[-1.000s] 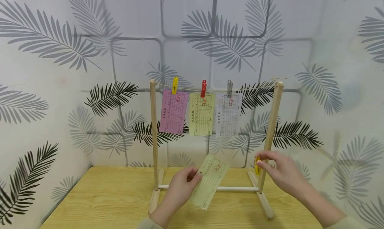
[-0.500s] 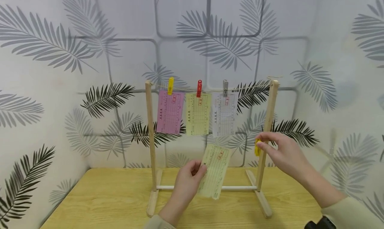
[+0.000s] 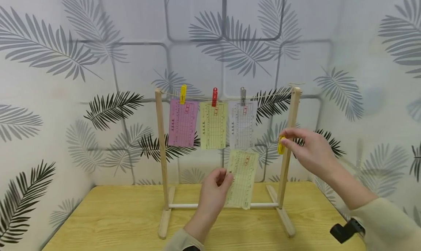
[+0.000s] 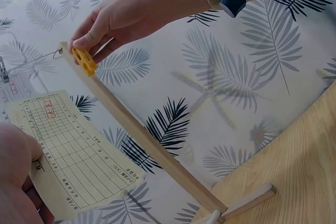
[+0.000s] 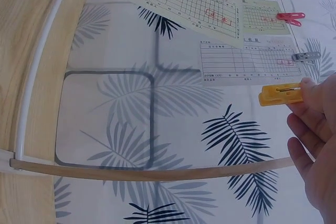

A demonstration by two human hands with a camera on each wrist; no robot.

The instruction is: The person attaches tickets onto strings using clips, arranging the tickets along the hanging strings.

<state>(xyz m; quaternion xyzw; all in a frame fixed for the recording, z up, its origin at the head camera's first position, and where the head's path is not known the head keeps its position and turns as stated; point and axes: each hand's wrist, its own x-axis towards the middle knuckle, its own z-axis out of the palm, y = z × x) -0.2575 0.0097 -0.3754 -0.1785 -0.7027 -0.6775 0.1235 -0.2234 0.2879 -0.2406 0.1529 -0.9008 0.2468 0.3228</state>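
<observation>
My left hand point(image 3: 215, 193) pinches a pale yellow printed slip point(image 3: 242, 178) by its left edge and holds it upright below the hanging papers; the same slip point(image 4: 68, 150) fills the left wrist view. My right hand point(image 3: 309, 150) pinches a yellow clothespin point(image 3: 281, 145) just left of the rack's right post point(image 3: 287, 145). The clothespin point(image 5: 281, 94) juts from my fingertips in the right wrist view. On the string hang a pink slip point(image 3: 182, 122), a yellow slip point(image 3: 213, 125) and a white slip point(image 3: 242, 124), held by yellow, red and grey pins.
The small wooden rack point(image 3: 161, 159) stands on a light wooden table point(image 3: 105, 221) against a leaf-patterned wall. A white rod point(image 3: 190, 205) joins the rack's feet. The string is bare between the grey pin point(image 3: 242, 95) and the right post.
Both hands have risen: the left lifted the loose yellow slip from tilted to nearly upright, close under the white slip. The right raised the yellow clothespin up along the right post.
</observation>
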